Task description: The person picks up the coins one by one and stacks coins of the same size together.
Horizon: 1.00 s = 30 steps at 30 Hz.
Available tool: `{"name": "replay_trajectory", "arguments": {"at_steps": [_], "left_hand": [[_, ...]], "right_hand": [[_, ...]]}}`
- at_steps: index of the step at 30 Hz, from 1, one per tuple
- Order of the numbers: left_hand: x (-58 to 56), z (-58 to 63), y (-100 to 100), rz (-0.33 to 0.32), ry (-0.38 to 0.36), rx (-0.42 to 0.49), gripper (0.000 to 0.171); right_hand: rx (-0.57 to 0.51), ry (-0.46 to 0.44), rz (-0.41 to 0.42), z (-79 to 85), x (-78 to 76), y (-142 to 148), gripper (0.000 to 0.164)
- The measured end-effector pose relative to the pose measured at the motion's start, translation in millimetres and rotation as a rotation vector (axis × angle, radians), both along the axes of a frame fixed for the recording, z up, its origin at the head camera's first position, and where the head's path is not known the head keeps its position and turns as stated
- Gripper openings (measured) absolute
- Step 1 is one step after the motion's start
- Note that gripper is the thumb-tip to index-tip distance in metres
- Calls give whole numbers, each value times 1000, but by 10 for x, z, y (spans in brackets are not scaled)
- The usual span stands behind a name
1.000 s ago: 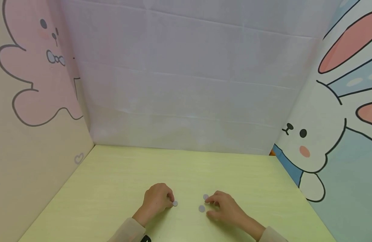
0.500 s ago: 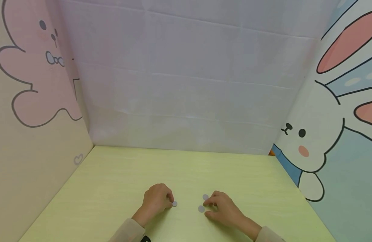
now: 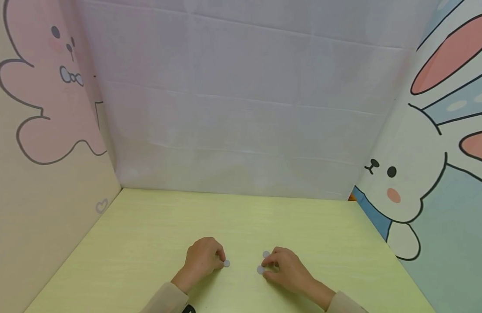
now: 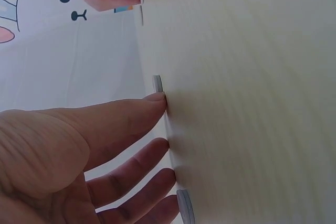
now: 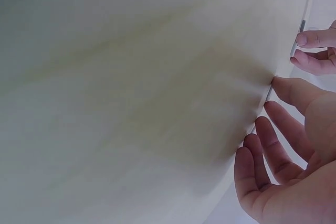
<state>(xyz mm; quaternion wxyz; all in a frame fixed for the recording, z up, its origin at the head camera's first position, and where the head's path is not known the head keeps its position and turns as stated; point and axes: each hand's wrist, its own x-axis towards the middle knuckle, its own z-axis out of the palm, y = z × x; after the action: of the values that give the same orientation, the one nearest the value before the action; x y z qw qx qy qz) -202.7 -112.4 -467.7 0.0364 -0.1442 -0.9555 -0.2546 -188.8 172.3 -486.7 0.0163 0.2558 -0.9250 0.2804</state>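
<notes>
In the head view my left hand (image 3: pixel 203 257) pinches a small grey coin-like disc (image 3: pixel 226 263) at its fingertips. My left thumb also meets this disc (image 4: pixel 157 83) in the left wrist view. Beyond the other fingers there, another grey disc (image 4: pixel 185 206) shows, hidden in the head view. My right hand (image 3: pixel 289 269) has its thumb and index finger at either side of a second flat grey disc (image 3: pixel 260 270). That disc (image 5: pixel 269 94) appears edge-on in the right wrist view. Just behind the right index finger lies one more grey disc (image 3: pixel 266 254).
The pale yellow tabletop (image 3: pixel 178 213) stretches back to a white cloth backdrop (image 3: pixel 241 108). A panel with a pink cartoon animal (image 3: pixel 49 95) stands at the left. On the right is a panel with a white rabbit (image 3: pixel 409 182).
My right hand has shifted slightly left, and its thumb and index finger have come up to the nearer disc. The left hand stays in place with its disc.
</notes>
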Motion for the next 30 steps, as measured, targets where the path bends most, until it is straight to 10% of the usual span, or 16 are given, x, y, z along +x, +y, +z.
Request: {"name": "replay_trajectory", "arguments": {"at_steps": [30], "left_hand": [[-8,-7,-1,-7,5,-10,27]], "right_hand": [[3,-9,26,15,-72,-103,12]]}}
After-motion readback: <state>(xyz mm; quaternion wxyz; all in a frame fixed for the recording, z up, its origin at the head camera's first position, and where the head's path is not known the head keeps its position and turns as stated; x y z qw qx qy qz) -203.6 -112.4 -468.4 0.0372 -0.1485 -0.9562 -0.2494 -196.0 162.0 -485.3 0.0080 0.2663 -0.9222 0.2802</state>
